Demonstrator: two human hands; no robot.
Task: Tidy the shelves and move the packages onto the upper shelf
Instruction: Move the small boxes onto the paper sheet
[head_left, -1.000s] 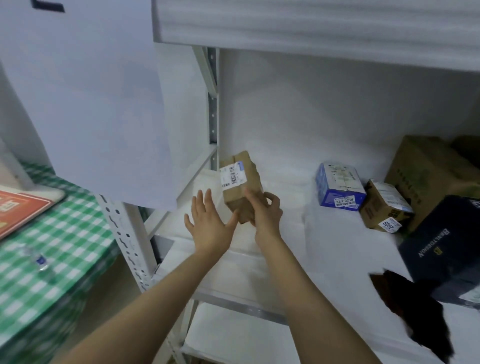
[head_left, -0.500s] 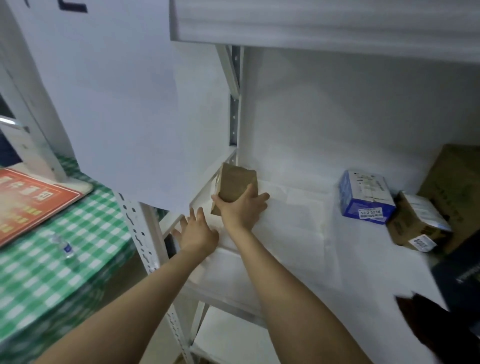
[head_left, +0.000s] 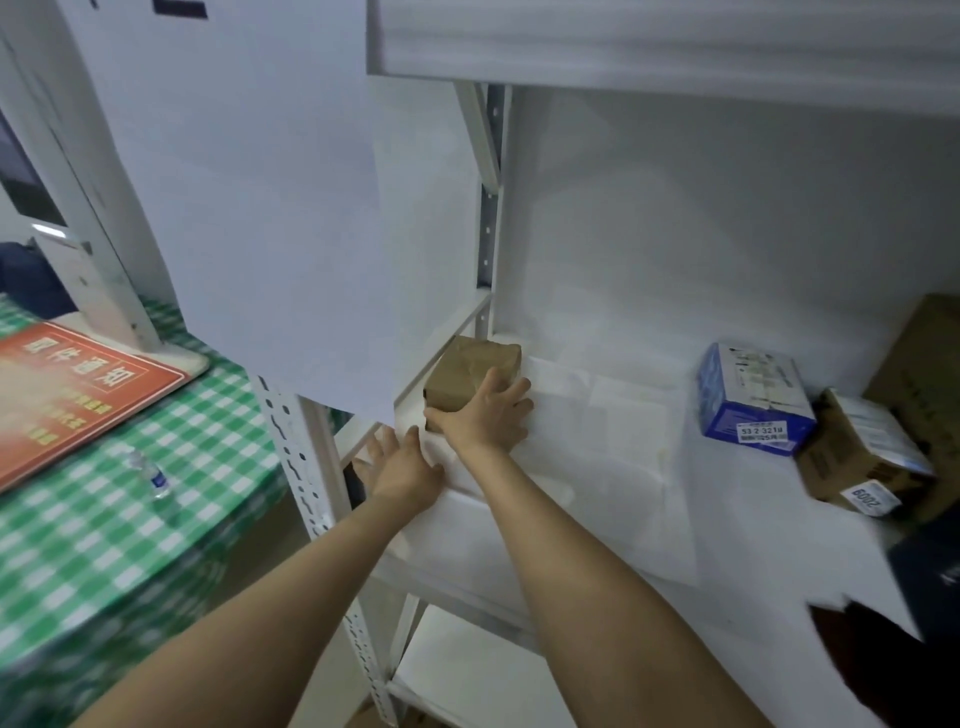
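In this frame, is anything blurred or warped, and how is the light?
Head view: the green checked tablecloth at left is motion-smeared; the small brown taped package under the right hand stays fairly sharp; the white shelf upright bows from wide-angle distortion; the light is dim, bluish, without glare.

We see a small brown taped parcel (head_left: 470, 375) lying flat in the back-left corner of the shelf (head_left: 597, 467). To the right stand a blue box (head_left: 753, 400) and, beside it, a tilted brown labelled box (head_left: 852, 457), perhaps touching.
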